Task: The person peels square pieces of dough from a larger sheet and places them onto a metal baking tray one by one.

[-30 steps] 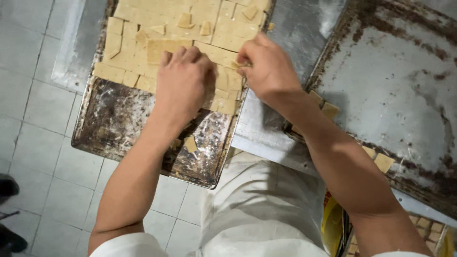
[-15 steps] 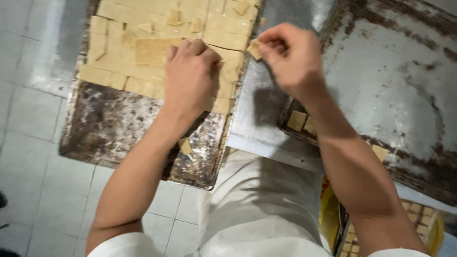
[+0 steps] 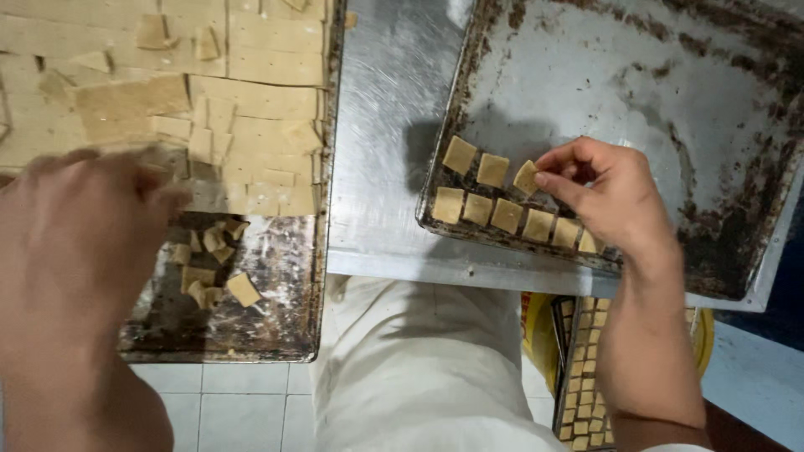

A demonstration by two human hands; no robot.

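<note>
White floor tiles (image 3: 226, 402) show below a steel table (image 3: 385, 167) carrying two worn trays. Nearest, the left hand (image 3: 79, 251) is blurred over the left tray (image 3: 276, 285) by loose dough scraps (image 3: 209, 276); its fingers' grip cannot be told. Beyond, the right hand (image 3: 615, 197) pinches a dough square (image 3: 525, 177) above rows of squares (image 3: 494, 209) in the right tray (image 3: 670, 100). Farthest lies the cut dough sheet (image 3: 251, 92)

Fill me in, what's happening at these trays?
A person is handling cut dough squares. The right hand holds one dough square at the fingertips, over the rows of squares in the corner of the right baking tray. The left hand, blurred, is over the left tray, at the edge of the scored dough sheet, with loose scraps below it.
</note>
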